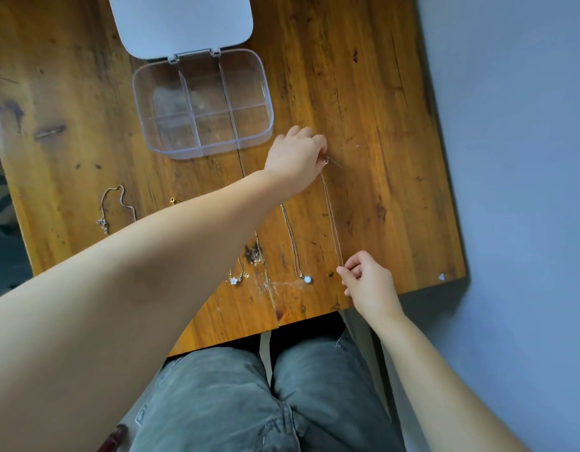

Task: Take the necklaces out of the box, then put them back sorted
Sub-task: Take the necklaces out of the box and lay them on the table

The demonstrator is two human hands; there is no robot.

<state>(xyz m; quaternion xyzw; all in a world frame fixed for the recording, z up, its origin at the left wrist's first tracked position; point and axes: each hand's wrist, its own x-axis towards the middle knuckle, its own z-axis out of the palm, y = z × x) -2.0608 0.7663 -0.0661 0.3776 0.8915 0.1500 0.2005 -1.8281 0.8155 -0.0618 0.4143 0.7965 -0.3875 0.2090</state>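
- Left hand (295,158) pinches the thin chain's (331,216) far end, clasp just past its fingertips.
- Right hand (366,282) pinches the near end; the round-pendant necklace (295,246) lies just left of it.

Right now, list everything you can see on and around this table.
organiser box: one, clear plastic, six compartments, looks empty, far middle of table
lid: one, pale grey-white, hinged open behind the box
table: one, brown wood
thin chain: one, pale, stretched between both hands, right side
round-pendant necklace: one, silver with pale pendant, left of the thin chain
flower-pendant necklace: one, white flower, near front edge, partly under the left arm
left necklace: one, silver, looped at left
gold clasp: one, rest hidden by arm
left hand: pinching chain's far end
right hand: pinching chain's near end
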